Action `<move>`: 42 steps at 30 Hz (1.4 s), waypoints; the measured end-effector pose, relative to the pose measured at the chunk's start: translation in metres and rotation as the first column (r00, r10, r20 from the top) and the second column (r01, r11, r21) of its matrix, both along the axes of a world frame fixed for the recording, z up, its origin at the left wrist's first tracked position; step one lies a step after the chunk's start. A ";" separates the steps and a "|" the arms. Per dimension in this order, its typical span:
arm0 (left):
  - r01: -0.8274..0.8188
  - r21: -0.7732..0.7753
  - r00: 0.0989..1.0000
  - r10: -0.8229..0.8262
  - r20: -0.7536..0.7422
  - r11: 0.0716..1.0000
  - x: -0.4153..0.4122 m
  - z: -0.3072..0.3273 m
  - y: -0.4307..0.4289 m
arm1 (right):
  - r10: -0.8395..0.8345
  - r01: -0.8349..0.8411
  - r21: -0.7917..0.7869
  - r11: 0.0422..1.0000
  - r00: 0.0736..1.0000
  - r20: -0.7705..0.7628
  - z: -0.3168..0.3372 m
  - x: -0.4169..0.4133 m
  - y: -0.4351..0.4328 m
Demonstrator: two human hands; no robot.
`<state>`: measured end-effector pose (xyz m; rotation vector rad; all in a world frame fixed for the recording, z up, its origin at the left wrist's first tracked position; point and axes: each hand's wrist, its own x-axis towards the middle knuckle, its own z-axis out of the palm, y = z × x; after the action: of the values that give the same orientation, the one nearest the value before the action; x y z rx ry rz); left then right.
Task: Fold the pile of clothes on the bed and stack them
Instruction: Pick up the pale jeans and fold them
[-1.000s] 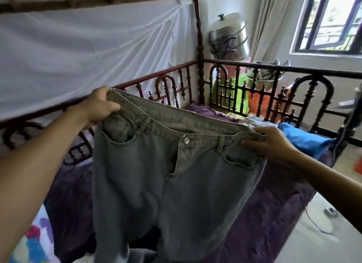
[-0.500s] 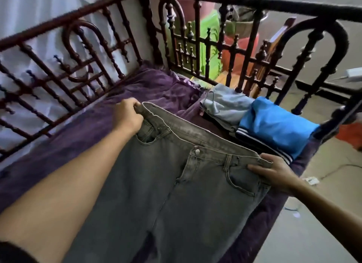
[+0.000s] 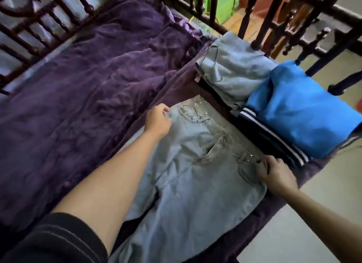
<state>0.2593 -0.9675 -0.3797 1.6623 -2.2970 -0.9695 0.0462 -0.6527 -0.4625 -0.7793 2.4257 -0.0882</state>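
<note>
A pair of grey-blue jeans (image 3: 197, 176) lies flat, front side up, on the purple bedspread (image 3: 82, 90) near the bed's right edge. My left hand (image 3: 158, 119) pinches the waistband's left end. My right hand (image 3: 274, 174) grips the waistband's right end by the pocket. Just beyond the waistband sit folded clothes: a pale blue garment (image 3: 233, 70), a bright blue one (image 3: 301, 109) and a dark piece with white stripes (image 3: 274, 137) under it.
A dark wooden spindle railing (image 3: 270, 21) runs along the bed's head end and left side. The pale floor (image 3: 313, 213) drops off right of the bed edge. Green and orange items (image 3: 221, 6) show behind the railing.
The jeans went from held up in the air to laid flat on the bed. Both hands came down with the waistband, and my view tilted downward.
</note>
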 end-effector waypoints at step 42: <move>-0.837 -0.188 0.521 0.854 0.009 0.513 0.650 -0.137 0.167 | 0.798 -0.781 0.286 0.556 0.597 0.079 -0.125 0.493 -0.141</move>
<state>0.9091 -0.8005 -0.5171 2.3790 -1.1691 -0.4292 0.5396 -0.7937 -0.5875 -1.6647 1.8287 0.6518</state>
